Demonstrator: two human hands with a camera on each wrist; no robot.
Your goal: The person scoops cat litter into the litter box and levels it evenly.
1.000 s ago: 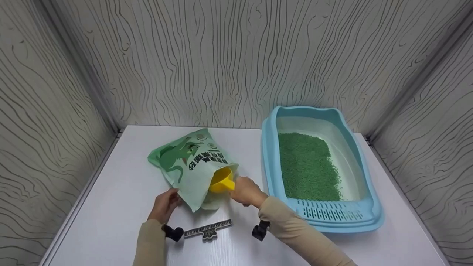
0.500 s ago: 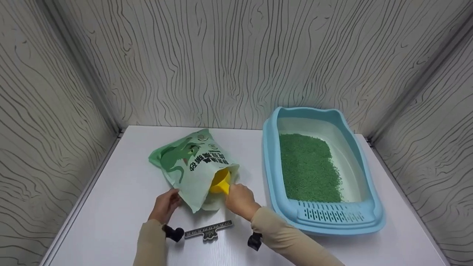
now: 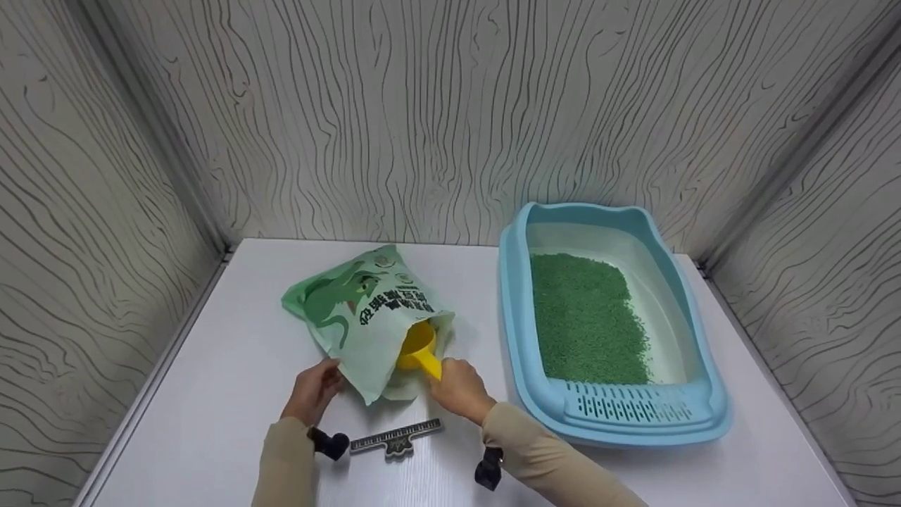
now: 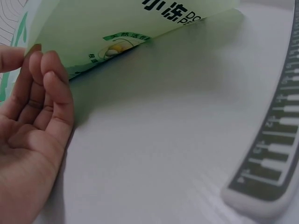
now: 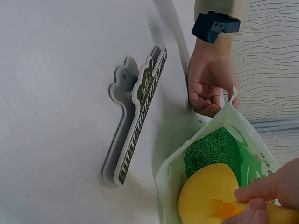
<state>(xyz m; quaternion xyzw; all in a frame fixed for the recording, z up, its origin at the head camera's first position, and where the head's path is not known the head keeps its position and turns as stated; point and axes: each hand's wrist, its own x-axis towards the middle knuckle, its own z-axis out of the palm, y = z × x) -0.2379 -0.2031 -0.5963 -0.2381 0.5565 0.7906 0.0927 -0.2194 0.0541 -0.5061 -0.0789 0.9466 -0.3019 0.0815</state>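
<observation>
A green bag [image 3: 380,303] of cat litter lies on the table, its mouth turned toward me. My left hand [image 3: 314,391] pinches a corner of that mouth between thumb and fingers, as the left wrist view [image 4: 42,126] also shows. By its handle, my right hand [image 3: 461,391] grips a yellow scoop [image 3: 420,343], whose bowl sits inside the bag's opening. Green litter pellets [image 5: 212,149] show behind the scoop in the right wrist view. How much litter the scoop holds is hidden there, since its rounded underside faces the camera.
A light-blue litter box [image 3: 517,317] stands on the right, with green pellets [image 3: 588,317] spread over much of its floor. Near the table's front lies a bag clip [image 3: 395,438] with a piano-key pattern, between my forearms. Wood-patterned walls [image 3: 450,120] enclose the table.
My right hand has moved down and slightly left, turning the scoop so its handle points lower right. The bowl stays in the bag's mouth. My left hand and the bag look unchanged.
</observation>
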